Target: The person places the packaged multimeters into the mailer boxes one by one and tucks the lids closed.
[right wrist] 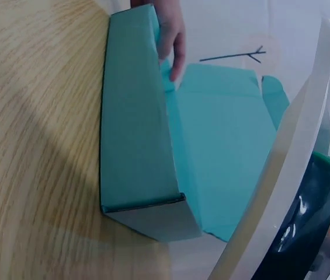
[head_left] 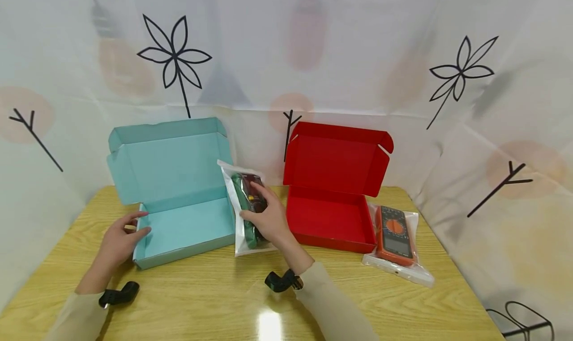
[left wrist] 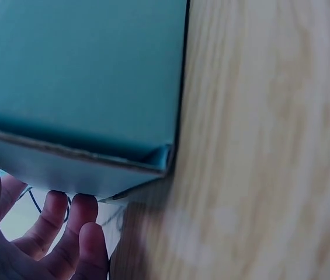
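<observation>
Plastic pouch (head_left: pixel 245 226), with green-and-dark contents (head_left: pixel 242 194), held tilted in my right hand (head_left: pixel 273 220) at the right end of the teal box (head_left: pixel 190 226); whether it touches that box's right wall I cannot tell. Boxes number two, both with lids raised: one teal, and one red box (head_left: pixel 329 219) to the right of the teal box, beyond the held pouch. Pouches number two; the second pouch (head_left: pixel 409 272) lies well to the right of the teal box, past the red one, with one orange multimeter (head_left: pixel 395 234) inside. One wood-grained table (head_left: pixel 206 301) carries the teal box.

Pose: my right forearm slants up and leftward toward the teal box's right end; my left forearm rises toward its left wall. Each wrist bears one black device (head_left: pixel 120 294), two in all, both nearer to me than the teal box.

Hands: two, well apart, at opposite ends of the teal box. Right, thumb and fingers moderately spread and bent, gripping the pouch across its face. Left hand (head_left: pixel 117 242), partly curled, thumb and index finger over the left wall's rim, other fingers outside it, holding that wall.
</observation>
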A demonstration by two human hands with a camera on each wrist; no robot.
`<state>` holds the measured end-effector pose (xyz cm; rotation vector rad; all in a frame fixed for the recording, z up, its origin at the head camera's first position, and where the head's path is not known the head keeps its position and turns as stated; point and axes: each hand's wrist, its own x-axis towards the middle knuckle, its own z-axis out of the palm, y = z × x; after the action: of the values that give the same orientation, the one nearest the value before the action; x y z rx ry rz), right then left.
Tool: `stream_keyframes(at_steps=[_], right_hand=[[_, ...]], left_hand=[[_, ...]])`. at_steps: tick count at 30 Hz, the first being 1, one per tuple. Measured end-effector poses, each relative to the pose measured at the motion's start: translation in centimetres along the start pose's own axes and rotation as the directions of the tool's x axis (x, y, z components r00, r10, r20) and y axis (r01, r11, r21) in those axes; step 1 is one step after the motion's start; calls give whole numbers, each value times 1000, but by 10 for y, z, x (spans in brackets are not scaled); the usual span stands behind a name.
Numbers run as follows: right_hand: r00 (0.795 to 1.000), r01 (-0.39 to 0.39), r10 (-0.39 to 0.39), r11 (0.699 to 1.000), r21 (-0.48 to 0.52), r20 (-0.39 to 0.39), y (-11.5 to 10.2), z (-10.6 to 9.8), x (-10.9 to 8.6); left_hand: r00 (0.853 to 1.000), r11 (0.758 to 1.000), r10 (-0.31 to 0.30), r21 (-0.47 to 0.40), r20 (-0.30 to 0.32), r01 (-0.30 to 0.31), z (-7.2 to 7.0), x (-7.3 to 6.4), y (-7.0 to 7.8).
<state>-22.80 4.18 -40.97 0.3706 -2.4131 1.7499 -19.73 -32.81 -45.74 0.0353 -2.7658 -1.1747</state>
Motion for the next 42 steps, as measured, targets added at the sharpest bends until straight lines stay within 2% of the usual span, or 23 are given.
stream_keyframes(at_steps=[4,11,23,29,36,42], right_hand=[[997,69,-68,997,-40,34,-4,-1,3],[979,194,-186,976,-95,84,-11,1,11],[967,229,-209,963,-140,144,-21,6,23],[941,318,-283,929,-191,187,-26,10,31],[914,372,-309,897,-238,264,-32,15,40],[872,460,-369,843,-278,322,-40,21,47]], left_hand=[[1000,1000,-12,-13,-1,12,1,0,1],[1000,1000,-9,-16,16,9,1,0,2],[1000,1000,-19,-24,19,20,4,4,2],[999,999,-31,-31,18,31,3,4,2],[999,999,-48,-21,25,49,4,9,0],[999,999,-46,-4,26,46,4,13,-1]])
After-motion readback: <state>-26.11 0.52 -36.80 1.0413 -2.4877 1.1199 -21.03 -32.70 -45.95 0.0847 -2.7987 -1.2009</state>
